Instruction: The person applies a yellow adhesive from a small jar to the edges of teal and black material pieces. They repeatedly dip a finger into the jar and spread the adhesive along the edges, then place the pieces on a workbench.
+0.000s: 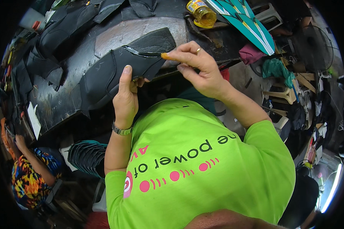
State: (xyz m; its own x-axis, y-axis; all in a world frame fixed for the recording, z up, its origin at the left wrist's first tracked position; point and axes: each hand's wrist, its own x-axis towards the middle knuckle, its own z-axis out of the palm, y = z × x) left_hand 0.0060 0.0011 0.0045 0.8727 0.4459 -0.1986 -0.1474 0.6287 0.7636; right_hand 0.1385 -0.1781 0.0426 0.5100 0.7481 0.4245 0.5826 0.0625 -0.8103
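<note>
Thumb and fingers of the left hand [127,97] are clamped on the near edge of a black stitched piece [122,70], thumb on its upper face and fingertips tucked underneath. From my distant seat I see that piece held over the near side of the dark bench [59,105], partly across a paler, worn slab [149,26]. The right hand [202,68] is at its right end: forefinger stretched out to the curved edge, thumb standing apart below it, the other fingers bent. The forefinger ends in an amber tip [165,56]; whether that is a coating or a small thing worn or held, I cannot tell.

As for progress, I judge this piece to be partway. A glossy strip [141,52] runs along the curve as far as the amber tip, so that stretch looks covered. The dark flap [156,40] beyond it looks dull, and I see no such shine on the rest of the face. More dark pieces [70,28] lie about the bench's left part; I cannot tell their state. An open jar [202,15] with amber insides is beyond the right hand
</note>
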